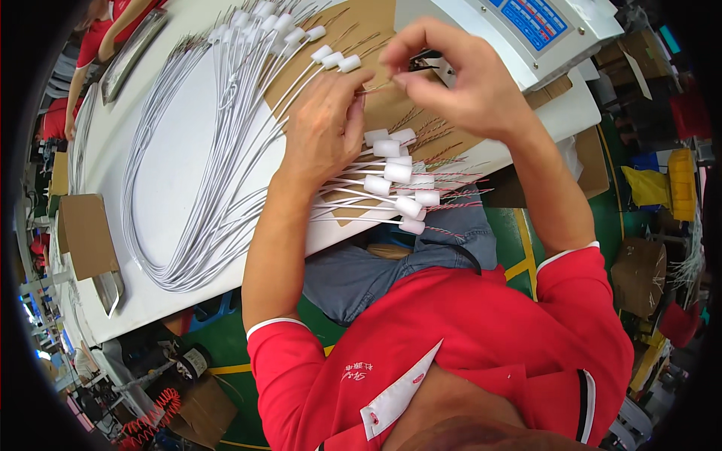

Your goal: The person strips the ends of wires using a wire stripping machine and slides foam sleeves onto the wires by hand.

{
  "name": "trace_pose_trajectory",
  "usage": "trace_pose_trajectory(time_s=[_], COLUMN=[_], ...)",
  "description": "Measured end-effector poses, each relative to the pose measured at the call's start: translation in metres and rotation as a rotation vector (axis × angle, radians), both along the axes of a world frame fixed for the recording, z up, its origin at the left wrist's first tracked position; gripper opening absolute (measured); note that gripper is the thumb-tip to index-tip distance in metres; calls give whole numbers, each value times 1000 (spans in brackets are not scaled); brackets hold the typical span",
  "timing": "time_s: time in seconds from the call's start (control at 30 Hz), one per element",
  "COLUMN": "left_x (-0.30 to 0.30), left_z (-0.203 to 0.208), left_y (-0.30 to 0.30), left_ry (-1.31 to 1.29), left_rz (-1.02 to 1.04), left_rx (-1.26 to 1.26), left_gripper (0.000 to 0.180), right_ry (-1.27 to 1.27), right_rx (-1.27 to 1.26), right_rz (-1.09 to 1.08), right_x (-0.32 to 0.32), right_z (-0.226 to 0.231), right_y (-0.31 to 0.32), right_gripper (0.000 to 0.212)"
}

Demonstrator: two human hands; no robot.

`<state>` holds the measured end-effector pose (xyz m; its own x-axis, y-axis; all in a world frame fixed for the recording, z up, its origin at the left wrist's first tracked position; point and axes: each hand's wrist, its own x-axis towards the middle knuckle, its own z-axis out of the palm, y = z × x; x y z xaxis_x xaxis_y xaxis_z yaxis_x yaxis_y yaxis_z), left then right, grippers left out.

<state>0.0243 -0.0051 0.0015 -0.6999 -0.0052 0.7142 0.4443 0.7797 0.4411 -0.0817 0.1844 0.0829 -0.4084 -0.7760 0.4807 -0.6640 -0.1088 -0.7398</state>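
Observation:
My left hand [327,124] is closed at the upper middle of the table, its thumb and forefinger pinching a white cable near its end. Thin bare-looking wires [374,87] stick out of that pinch to the right. Over them, my right hand [459,79] is curled, with thumb and forefinger at the wire tips; a small dark item shows behind its fingers, too hidden to name. Below my hands lies a bundle of white cables with white foam sleeves [397,172] and twisted coloured wire ends. More sleeved cable ends [350,64] lie beyond my left hand.
Long white cables [131,188] loop across the white table [180,128]. Brown cardboard [301,79] lies under the cable ends. A grey machine with a blue keypad [534,22] stands at the far right. A cardboard box [89,233] sits at the left edge; another person [113,26] is at far left.

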Motion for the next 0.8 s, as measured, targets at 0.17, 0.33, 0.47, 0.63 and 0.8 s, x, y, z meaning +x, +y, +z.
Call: trace_pose_trajectory(time_s=[0.17,0.33,0.47,0.63,0.8], left_x=[2,6,5,11,12], left_z=[10,8,11,24,30], left_y=[-1,-5,-8,-6,1], left_ry=[-95,-205,-220,-80,0], left_rz=[-2,-105,-147,4,-20], left_rx=[212,477,463,155,78], left_gripper=[41,45,43,20,13], right_ry=[656,526,41,-308,-500], right_rx=[-105,-127,-151,-117,-110], right_rz=[-148,-129,-201,-231,-122], right_x=[28,20,15,8,5], right_z=[-6,-23,-40,-48,-49], right_y=[4,4,3,5,2], right_gripper=[27,27,21,18,17])
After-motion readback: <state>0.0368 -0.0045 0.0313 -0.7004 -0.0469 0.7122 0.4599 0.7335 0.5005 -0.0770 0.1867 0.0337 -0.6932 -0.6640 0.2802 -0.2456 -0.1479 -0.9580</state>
